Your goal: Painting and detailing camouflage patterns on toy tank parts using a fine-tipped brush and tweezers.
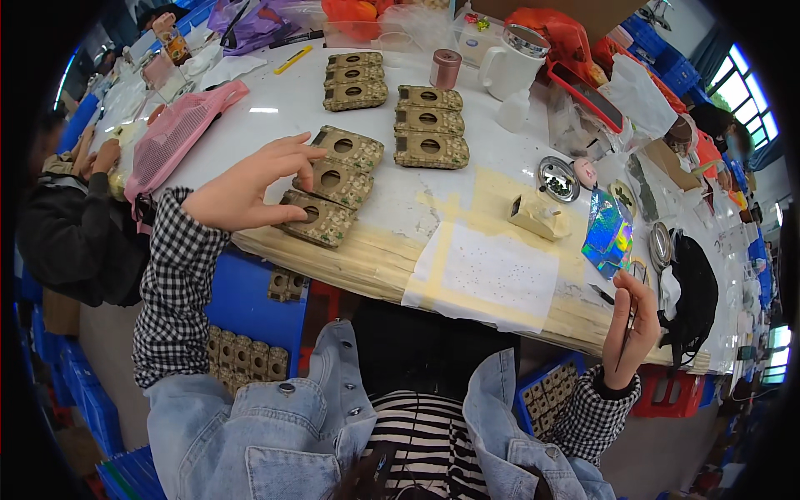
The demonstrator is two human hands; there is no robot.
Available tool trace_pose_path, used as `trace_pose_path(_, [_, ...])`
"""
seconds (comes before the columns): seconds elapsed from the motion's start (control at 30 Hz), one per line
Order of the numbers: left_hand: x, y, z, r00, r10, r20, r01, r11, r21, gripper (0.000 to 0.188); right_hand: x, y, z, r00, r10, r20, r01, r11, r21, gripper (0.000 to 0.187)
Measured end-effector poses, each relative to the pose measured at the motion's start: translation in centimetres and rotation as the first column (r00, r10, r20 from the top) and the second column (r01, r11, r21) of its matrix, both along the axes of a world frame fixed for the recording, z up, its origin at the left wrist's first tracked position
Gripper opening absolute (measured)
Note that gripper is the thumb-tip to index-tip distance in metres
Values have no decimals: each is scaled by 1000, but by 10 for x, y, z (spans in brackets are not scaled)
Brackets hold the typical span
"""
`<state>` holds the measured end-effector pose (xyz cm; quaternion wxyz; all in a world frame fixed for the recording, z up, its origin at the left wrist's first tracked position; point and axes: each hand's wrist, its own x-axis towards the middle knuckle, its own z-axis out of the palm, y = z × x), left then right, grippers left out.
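Left of centre, left grip (pixel 258 185) splayed across three blocky, round-holed camouflage shells (pixel 353 185), likely aligning them; next calls for light fingertips; right grip (pixel 640 332), lower right, pinching slim dark tool (pixel 622 345).

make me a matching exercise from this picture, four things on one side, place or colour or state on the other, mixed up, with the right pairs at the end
Things:
1. left grip
2. right grip
3. mug
4. mesh bag

Descriptions:
A. white, standing toward the far side of the table
B. spread over camouflage shells
C. pink, lying on the table's left side
D. holding a thin dark tool

Right pairs: 1-B, 2-D, 3-A, 4-C
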<state>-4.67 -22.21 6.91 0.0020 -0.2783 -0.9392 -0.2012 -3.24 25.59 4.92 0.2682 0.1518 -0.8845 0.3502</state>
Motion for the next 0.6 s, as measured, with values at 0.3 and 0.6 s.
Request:
trace_pose_path(0.3, [-36, 20, 6, 993, -108, 43, 116, 894, -432, 33, 13, 9, -7, 999, -46, 24, 45, 999, 21, 16])
trace_pose_path(0.6, [11, 1, 10, 989, 131, -62, -136, 988, -80, 34, 14, 11, -16, 994, -18, 104, 16, 1000, 17, 18])
